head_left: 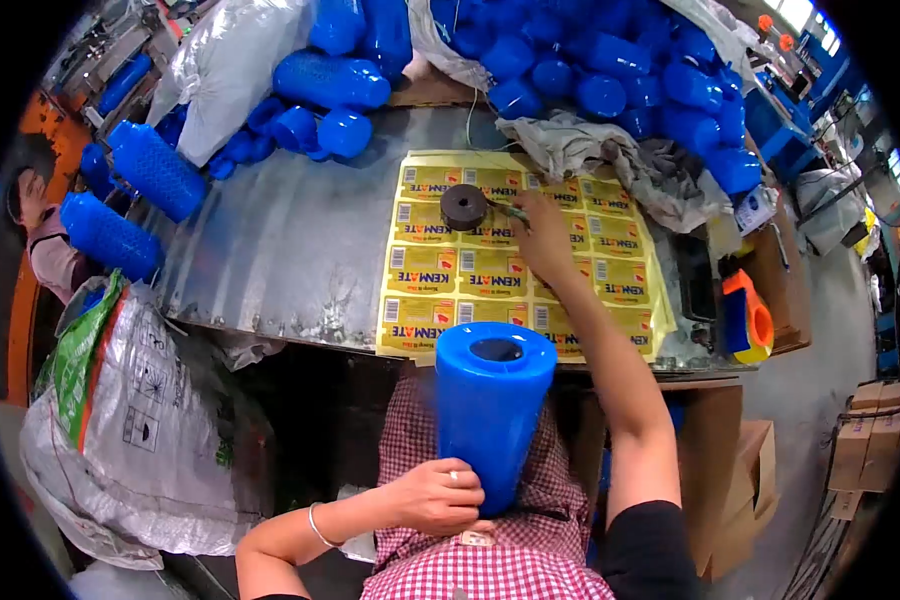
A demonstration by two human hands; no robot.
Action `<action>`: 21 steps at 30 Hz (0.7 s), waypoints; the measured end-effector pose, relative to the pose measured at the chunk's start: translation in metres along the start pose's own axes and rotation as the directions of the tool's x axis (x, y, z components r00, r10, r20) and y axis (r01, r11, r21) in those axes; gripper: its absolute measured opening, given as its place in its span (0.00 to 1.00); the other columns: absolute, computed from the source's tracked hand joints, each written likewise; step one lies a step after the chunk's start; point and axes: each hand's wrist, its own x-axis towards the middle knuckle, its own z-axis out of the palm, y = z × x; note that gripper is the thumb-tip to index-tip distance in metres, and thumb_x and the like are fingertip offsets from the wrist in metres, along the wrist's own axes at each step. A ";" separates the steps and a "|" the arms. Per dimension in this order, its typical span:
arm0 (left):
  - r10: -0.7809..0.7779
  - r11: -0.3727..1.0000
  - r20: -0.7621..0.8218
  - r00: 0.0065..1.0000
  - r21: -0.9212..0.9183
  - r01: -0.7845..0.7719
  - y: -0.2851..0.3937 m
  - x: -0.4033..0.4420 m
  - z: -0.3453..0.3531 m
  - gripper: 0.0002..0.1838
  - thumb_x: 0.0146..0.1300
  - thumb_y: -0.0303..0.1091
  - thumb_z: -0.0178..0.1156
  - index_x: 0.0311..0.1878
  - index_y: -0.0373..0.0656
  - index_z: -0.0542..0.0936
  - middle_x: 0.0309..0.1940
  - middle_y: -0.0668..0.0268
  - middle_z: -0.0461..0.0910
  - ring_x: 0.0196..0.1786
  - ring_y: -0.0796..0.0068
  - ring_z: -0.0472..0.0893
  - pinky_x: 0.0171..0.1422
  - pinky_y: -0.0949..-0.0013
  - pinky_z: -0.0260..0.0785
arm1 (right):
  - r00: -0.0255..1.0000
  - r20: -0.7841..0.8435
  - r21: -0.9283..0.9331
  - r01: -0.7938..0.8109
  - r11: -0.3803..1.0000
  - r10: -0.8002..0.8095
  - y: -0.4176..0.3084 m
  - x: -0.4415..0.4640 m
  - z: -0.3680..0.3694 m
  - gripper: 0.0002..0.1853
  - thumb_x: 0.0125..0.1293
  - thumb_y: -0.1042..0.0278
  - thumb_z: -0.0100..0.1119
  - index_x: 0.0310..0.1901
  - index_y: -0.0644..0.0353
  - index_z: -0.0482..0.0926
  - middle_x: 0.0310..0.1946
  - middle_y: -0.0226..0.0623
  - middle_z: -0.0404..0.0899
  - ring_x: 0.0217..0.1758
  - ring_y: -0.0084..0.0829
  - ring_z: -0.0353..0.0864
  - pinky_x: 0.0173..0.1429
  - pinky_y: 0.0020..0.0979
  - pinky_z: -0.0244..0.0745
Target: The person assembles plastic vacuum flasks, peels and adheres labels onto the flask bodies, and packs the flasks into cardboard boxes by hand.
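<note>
The left hand (pixel 440 497) clasps the lower end of a blue container (pixel 490 420) in the lap, by the near edge of the table (pixel 280 220). Apart from it, the right hand (pixel 545 235) is over yellow label sheets (pixel 500 290) beside a dark roll (pixel 463 207), its grip unclear. Blue containers (pixel 610 90) crowd the far side behind a crumpled rag (pixel 575 145), with a white sack (pixel 160 410) near left

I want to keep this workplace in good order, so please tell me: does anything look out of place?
Mildly: two blue cylinders lie askew by the left edge of the table, as if strayed from the far heap. I see no damage to the labels.
</note>
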 end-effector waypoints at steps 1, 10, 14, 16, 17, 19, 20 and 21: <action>-0.089 0.996 -0.116 0.989 -0.010 0.088 0.000 0.010 -0.019 0.15 0.59 0.42 0.75 0.25 0.51 0.79 0.33 0.71 0.83 0.38 0.74 0.84 0.48 0.67 0.77 | 0.996 0.035 0.029 -0.085 0.996 0.084 -0.001 -0.006 -0.004 0.16 0.66 0.73 0.63 0.55 0.63 0.77 0.49 0.51 0.79 0.56 0.55 0.76 0.58 0.49 0.72; -0.495 0.865 -0.214 0.842 -0.032 0.501 -0.207 0.100 -0.062 0.14 0.67 0.35 0.67 0.54 0.45 0.83 0.51 0.60 0.80 0.59 0.54 0.77 0.65 0.54 0.70 | 0.876 0.071 -0.240 -0.449 0.861 0.477 -0.023 -0.050 -0.069 0.16 0.69 0.57 0.65 0.47 0.60 0.77 0.47 0.47 0.79 0.44 0.52 0.83 0.41 0.47 0.78; -0.453 0.757 -0.139 0.880 0.461 0.463 -0.222 0.111 -0.045 0.22 0.66 0.46 0.66 0.63 0.58 0.79 0.57 0.64 0.72 0.63 0.58 0.72 0.68 0.52 0.65 | 0.942 -0.040 -0.253 -0.333 0.908 0.335 -0.020 -0.052 -0.060 0.15 0.69 0.55 0.66 0.45 0.59 0.78 0.48 0.43 0.79 0.44 0.49 0.84 0.39 0.46 0.79; -0.473 0.770 -0.127 0.872 0.421 0.479 -0.220 0.110 -0.046 0.23 0.65 0.42 0.68 0.64 0.58 0.80 0.57 0.64 0.72 0.64 0.57 0.72 0.69 0.52 0.65 | 0.966 -0.040 -0.232 -0.258 0.938 0.256 -0.020 -0.053 -0.057 0.14 0.69 0.54 0.65 0.43 0.58 0.80 0.49 0.40 0.79 0.43 0.47 0.84 0.39 0.45 0.79; -0.477 0.766 -0.123 0.870 0.428 0.480 -0.220 0.109 -0.046 0.23 0.65 0.42 0.68 0.64 0.58 0.80 0.57 0.64 0.72 0.64 0.57 0.72 0.69 0.52 0.65 | 0.965 -0.040 -0.223 -0.260 0.939 0.258 -0.018 -0.055 -0.056 0.14 0.69 0.54 0.65 0.43 0.58 0.80 0.49 0.40 0.79 0.43 0.47 0.84 0.39 0.45 0.79; -0.460 0.762 -0.127 0.879 0.451 0.464 -0.221 0.109 -0.045 0.23 0.66 0.43 0.67 0.65 0.59 0.80 0.57 0.65 0.72 0.63 0.58 0.72 0.69 0.52 0.65 | 0.997 -0.028 -0.186 -0.078 0.979 0.074 -0.012 -0.057 -0.058 0.13 0.70 0.55 0.64 0.45 0.57 0.80 0.47 0.41 0.79 0.44 0.46 0.85 0.39 0.44 0.79; -0.461 0.759 -0.128 0.878 0.455 0.465 -0.220 0.109 -0.044 0.23 0.66 0.43 0.67 0.65 0.59 0.80 0.57 0.65 0.72 0.63 0.58 0.72 0.69 0.52 0.65 | 0.997 -0.029 -0.182 -0.076 0.980 0.072 -0.012 -0.057 -0.058 0.13 0.70 0.55 0.64 0.45 0.57 0.80 0.47 0.41 0.79 0.44 0.46 0.85 0.39 0.44 0.79; -0.460 0.750 -0.132 0.878 0.471 0.464 -0.218 0.110 -0.044 0.23 0.66 0.43 0.67 0.65 0.59 0.79 0.57 0.65 0.72 0.63 0.58 0.72 0.69 0.52 0.65 | 0.990 -0.078 -0.115 -0.127 0.985 0.118 -0.014 -0.057 -0.060 0.12 0.70 0.56 0.65 0.43 0.56 0.80 0.43 0.41 0.81 0.42 0.45 0.85 0.37 0.44 0.78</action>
